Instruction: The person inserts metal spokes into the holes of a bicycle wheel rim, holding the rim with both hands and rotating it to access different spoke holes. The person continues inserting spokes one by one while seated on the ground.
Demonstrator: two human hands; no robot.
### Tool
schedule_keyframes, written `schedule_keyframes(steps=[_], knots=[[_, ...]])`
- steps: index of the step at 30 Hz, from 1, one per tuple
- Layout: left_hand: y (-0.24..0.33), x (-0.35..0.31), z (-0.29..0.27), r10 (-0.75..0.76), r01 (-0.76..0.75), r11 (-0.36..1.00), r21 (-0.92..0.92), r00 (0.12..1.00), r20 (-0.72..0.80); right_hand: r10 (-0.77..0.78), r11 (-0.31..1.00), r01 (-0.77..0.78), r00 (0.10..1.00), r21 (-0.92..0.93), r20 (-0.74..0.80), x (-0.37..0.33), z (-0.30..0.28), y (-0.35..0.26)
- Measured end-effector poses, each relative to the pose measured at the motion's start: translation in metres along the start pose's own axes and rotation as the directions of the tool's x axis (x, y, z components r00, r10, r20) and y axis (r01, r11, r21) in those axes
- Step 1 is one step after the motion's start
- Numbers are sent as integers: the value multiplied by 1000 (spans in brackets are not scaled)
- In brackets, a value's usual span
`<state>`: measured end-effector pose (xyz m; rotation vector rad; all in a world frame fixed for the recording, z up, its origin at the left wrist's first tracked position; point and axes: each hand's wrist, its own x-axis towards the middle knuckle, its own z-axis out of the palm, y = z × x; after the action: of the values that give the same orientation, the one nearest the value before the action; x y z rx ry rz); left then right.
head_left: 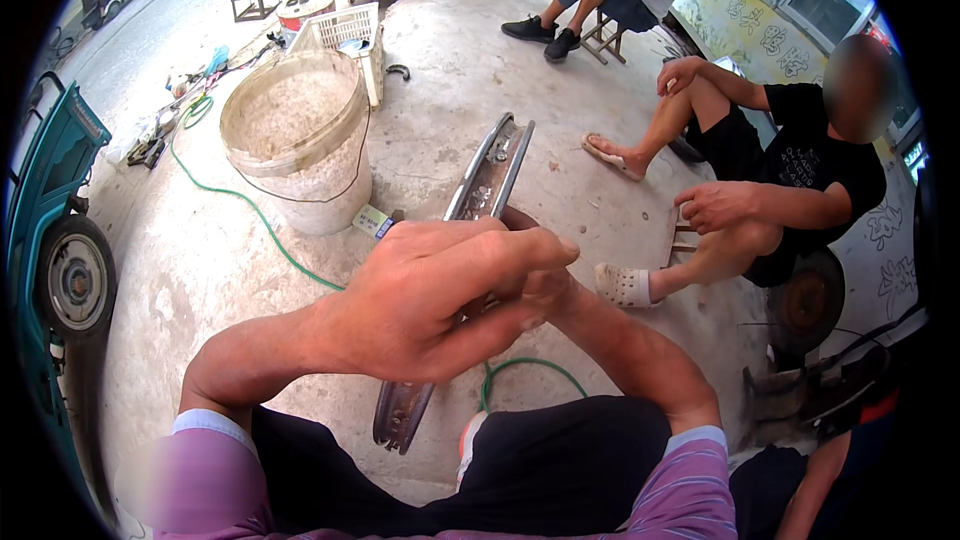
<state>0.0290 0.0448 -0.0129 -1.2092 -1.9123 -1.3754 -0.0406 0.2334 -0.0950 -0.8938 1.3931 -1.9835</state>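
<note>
A narrow metal channel [490, 175] with shiny raised edges, like a wheel rim seen edge-on, stands in front of me between my knees. Across its middle passes my left hand [450, 290], its fingers curled in and their grip partly hidden; bits of something shiny show between them, too small to name. Behind it, my right hand [545, 290] is mostly covered, so its fingers do not show. Beyond the left hand lies a small green and white box [372, 221], beside a large whitish bucket [300, 185].
A green hose [250, 212] winds over the concrete floor. A white plastic crate [345, 30] stands behind the bucket. Two people sit at the right, one in a black shirt [815, 155]. A teal vehicle [60, 150] with a wheel flanks my left. Dark machinery [820, 390] is at lower right.
</note>
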Motion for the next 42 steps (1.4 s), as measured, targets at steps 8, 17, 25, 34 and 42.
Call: schedule_keyframes(steps=[8,17,25,34,42], knots=[[-4,2,-5,41,-38,998,56,998,-41,-110,991,109,994,82,15,-4,11,-6],[-17,4,-39,39,-77,889,452,995,93,46,980,-36,998,196,-49,0,3,-7],[-9,3,-39,-65,-2,899,438,988,139,3,961,7,999,275,-38,3,10,-11],[-26,6,-10,-69,-7,953,302,968,240,-129,967,110,989,-229,-66,11,-13,0],[-26,10,-6,-14,-75,954,289,956,294,-37,988,44,998,146,-57,-3,-19,6]])
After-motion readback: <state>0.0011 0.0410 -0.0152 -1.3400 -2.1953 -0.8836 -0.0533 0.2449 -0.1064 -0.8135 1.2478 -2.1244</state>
